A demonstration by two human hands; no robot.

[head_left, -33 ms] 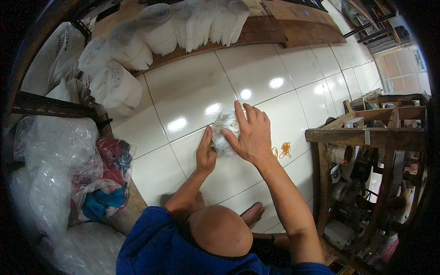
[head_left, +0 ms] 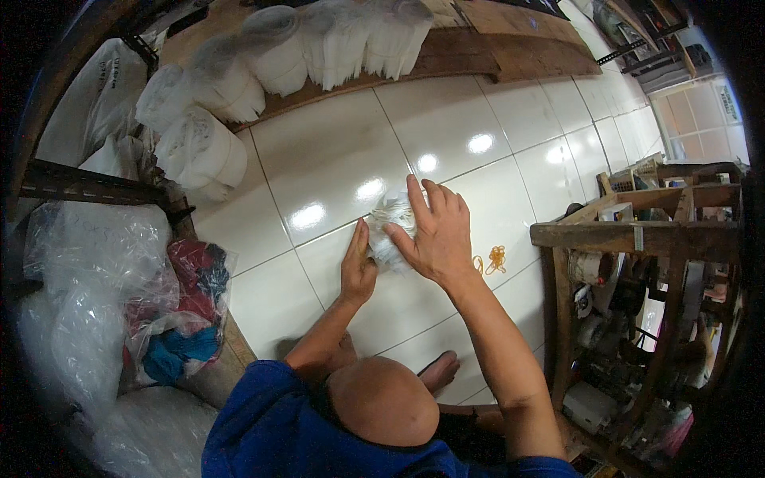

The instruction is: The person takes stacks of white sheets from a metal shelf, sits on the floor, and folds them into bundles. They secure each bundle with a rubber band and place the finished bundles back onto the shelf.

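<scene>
Left hand [head_left: 358, 268], right hand [head_left: 438, 236] flank white, crumpled, thin-film bundle [head_left: 392, 210] | fingers extended, unclenched | uneven pressure could splay it

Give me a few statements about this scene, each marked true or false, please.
The left hand and right hand both touch a crumpled white plastic-looking bundle. True.
Small amber elastic-looking loops lie on the glossy white tiled floor. True.
Those loops lie left of the bundle. False: they lie to its right.
The person wears red. False: the person wears a blue fabric shirt.
Bulky white translucent rolls stand beyond the hands. True.
</scene>
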